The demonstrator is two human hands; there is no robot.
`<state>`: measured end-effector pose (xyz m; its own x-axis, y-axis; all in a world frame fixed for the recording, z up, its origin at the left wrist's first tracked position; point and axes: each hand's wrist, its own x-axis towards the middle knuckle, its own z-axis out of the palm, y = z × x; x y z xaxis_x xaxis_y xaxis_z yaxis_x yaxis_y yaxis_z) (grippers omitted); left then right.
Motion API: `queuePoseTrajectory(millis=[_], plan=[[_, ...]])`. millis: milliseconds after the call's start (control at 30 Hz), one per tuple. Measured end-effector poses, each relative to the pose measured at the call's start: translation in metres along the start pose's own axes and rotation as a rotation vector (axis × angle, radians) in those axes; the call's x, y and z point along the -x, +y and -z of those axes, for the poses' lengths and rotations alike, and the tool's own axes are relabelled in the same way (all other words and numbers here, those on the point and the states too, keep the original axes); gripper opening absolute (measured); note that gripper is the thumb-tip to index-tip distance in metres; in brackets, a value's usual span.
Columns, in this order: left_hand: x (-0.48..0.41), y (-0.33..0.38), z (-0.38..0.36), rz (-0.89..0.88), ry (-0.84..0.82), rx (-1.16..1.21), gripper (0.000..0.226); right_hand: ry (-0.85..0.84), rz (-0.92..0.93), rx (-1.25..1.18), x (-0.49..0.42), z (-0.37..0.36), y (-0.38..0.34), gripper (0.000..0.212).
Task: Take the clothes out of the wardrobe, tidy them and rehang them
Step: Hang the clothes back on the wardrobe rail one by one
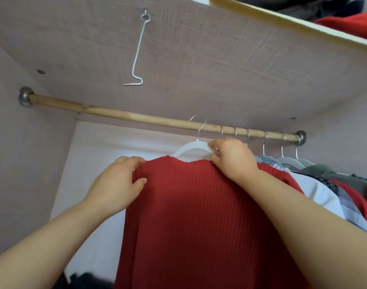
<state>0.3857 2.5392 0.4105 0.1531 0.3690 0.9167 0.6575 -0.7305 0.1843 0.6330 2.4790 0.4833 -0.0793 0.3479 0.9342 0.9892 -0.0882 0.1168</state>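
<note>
pale pinkish board with a faint wood grain forms the wardrobe (pixel 199 59) top and side walls, seen from below. a red ribbed top (pixel 199 215) fills the lower middle of the view, hanging from a white hanger (pixel 188 147) and held up in front of the open left half of the wardrobe. to its right a row of hung clothes (pixel 324 184) in grey, white, olive and red is packed together at the right end of the wooden rail (pixel 115 112), whose left stretch is bare. the left grip (pixel 115 184) has its fingers curled, pinching the top's left shoulder, thumb on the near face of the fabric. the right grip (pixel 234 157) is closed round the hanger's right arm and the top's right shoulder, just beside the nearest hung garment. the top lies between the two grips, its neckline level with them. the hanger's wire hook (pixel 200 126) crosses the rail with its curl above the wood; whether it touches cannot be told. a thin metal hook (pixel 136 49) dangles from an eye in the top board
</note>
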Motion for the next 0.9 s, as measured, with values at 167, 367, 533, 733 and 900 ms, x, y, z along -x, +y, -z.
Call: queuePoseTrajectory(millis=[167, 367, 533, 733, 900], plan=[[0.007, -0.011, -0.018, 0.036, -0.039, -0.018, 0.044, -0.061, 0.122, -0.100, 0.027, -0.030, 0.018, 0.017], [0.004, -0.010, -0.025, 0.003, -0.033, -0.032, 0.045, -0.003, 0.192, 0.018, 0.043, -0.036, 0.022, 0.029], [-0.005, -0.003, -0.026, -0.018, -0.018, -0.011, 0.047, 0.136, 0.088, 0.098, 0.015, 0.002, 0.031, 0.019], [-0.003, 0.005, -0.030, -0.027, -0.009, 0.019, 0.046, 0.057, 0.046, 0.101, -0.017, 0.012, 0.023, 0.015], [0.011, -0.004, -0.027, 0.006, -0.038, 0.000, 0.045, -0.006, 0.108, 0.046, 0.010, -0.019, 0.016, 0.020]])
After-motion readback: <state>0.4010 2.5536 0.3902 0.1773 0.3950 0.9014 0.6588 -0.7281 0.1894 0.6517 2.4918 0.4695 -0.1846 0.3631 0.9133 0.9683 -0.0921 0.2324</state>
